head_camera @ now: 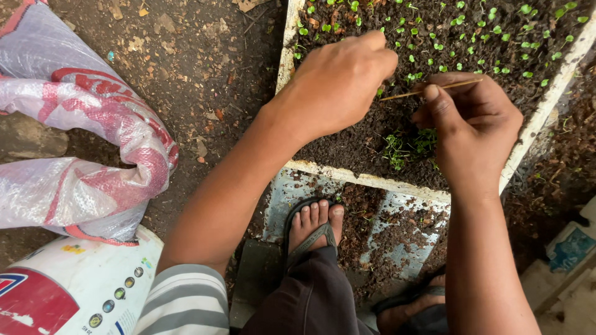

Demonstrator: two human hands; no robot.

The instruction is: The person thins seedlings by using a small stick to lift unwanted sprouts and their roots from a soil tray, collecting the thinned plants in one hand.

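Striped sleeve point(186, 301) and dark trousers point(310, 298) are sitting closest to the lens, with a foot in a grey flip-flop point(312, 229) poking out between the two forearms. So the right hand point(475, 127) is pinching a thin wooden stick point(431, 90) between thumb and fingers, fingers curled in tight around it, and the stick is pointing across toward the left hand point(338, 84). That left hand is hanging over the soil with its fingers bunched together and pointing down at the dirt; whether it's actually pinching anything I honestly can't tell, the fingertips are hidden. Both hands are hovering over a seedling tray point(366, 178) with a pale rim, full of dark soil. Right under the right hand's knuckles a small clump of seedlings point(406, 146) is lying on the soil, and beyond both hands loads of tiny green sprouts point(484, 37) are dotting the far part of the tray. Way off past the left elbow, a crumpled woven sack point(81, 142) in white and red is slumping on the dirt ground point(205, 68), with a white bucket point(81, 291) just beneath it.
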